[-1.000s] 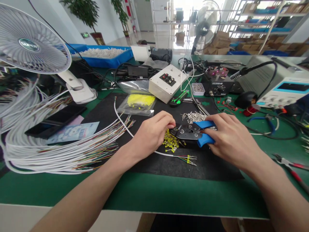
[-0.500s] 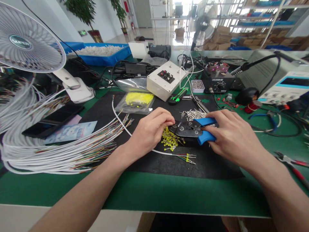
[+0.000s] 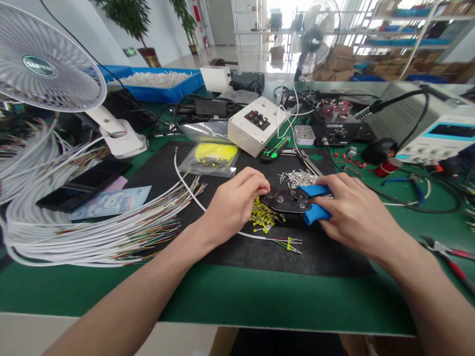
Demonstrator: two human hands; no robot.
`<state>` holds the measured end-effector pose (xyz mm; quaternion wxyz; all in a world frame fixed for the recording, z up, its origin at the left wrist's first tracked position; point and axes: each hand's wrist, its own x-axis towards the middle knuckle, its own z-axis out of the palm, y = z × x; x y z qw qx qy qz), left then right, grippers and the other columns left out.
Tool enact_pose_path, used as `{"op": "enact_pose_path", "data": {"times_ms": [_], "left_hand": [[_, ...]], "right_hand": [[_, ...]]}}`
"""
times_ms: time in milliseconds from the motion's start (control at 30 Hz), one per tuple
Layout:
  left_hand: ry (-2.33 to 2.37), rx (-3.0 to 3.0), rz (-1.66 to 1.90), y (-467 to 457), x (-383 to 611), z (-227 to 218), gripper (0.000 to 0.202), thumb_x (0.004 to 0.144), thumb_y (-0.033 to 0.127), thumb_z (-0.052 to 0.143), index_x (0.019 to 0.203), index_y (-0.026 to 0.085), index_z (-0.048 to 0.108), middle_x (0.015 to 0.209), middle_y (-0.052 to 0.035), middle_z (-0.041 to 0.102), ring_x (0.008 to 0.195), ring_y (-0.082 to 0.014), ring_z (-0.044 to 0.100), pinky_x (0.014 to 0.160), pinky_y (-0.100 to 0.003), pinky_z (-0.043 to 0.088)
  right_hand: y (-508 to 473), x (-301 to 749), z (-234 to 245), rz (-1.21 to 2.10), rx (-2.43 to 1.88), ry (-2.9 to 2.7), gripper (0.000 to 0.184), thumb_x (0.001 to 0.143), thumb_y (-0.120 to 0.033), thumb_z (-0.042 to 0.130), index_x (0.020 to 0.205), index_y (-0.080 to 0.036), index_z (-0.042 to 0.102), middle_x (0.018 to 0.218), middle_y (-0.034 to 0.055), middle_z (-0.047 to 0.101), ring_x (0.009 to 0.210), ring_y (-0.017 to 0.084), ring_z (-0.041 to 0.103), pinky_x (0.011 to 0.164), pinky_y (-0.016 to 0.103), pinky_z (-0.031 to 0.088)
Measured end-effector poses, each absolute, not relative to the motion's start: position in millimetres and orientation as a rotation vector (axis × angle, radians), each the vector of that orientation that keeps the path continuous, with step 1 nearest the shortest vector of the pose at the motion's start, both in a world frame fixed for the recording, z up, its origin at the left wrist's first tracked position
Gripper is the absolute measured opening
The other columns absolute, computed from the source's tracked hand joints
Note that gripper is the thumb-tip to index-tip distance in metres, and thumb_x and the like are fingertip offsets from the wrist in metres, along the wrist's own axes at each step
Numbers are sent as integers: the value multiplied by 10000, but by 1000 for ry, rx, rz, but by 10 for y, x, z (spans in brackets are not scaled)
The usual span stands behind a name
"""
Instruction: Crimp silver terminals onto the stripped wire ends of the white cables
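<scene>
My right hand (image 3: 352, 205) is closed around the blue handles of a crimping tool (image 3: 284, 201), whose dark metal head points left. At the tool's jaws, the fingertips of my left hand (image 3: 237, 200) are pinched together; what they hold is hidden. Under the tool lies a heap of yellow-collared terminals (image 3: 264, 215). A pile of bare silver terminals (image 3: 300, 179) sits just behind it. One white cable (image 3: 254, 236) passes beneath my left hand, and its thin coloured wires end in yellow-collared terminals (image 3: 293, 244) on the black mat (image 3: 315, 257).
On the left lies a thick bundle of white cables (image 3: 74, 247) with stripped ends, beside a desk fan (image 3: 124, 138). A bag of yellow pieces (image 3: 215, 153) and a switch box (image 3: 256, 126) stand behind my hands. Red-handled cutters (image 3: 451, 259) rest at the right.
The view has shifted slightly. Both hands and the crimping tool keep nearly the same places and grip.
</scene>
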<state>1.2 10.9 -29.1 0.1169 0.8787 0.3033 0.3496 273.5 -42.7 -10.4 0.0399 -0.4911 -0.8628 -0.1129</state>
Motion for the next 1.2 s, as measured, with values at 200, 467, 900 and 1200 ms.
{"op": "enact_pose_path", "data": {"times_ms": [200,467,900,1200], "left_hand": [[878,2584,1039,98,-8,-270,180,991,45,466,1017,171,593,1034,-59,640,948,-150,609,856,-295,502],[939,2521,1207,69,30,-267,124,1006,108,511,1028,179,611,1021,-51,656,958,-152,624,871,-299,509],[458,2802,361,-107,107,-318,203,978,365,614,985,171,675,964,-87,662,995,-239,580,905,-372,490],[557,2425,724,-151,114,-200,94,1012,204,545,1035,190,635,1172,-94,635,1068,-197,624,948,-354,520]], "right_hand": [[-433,2745,-133,-345,-1455,-2615,97,820,-202,658,877,-195,736,1220,160,598,1035,311,552,872,435,476],[-440,2761,-145,-433,-1473,-2587,93,802,-238,666,810,-165,724,1215,176,633,1018,316,609,812,416,521],[-522,2623,3,158,-1534,-1792,366,941,-414,639,644,-206,588,844,43,711,664,169,621,614,316,426],[-479,2629,-60,685,-1532,-1466,433,864,-562,708,634,-197,676,698,31,694,666,194,618,618,318,438]]}}
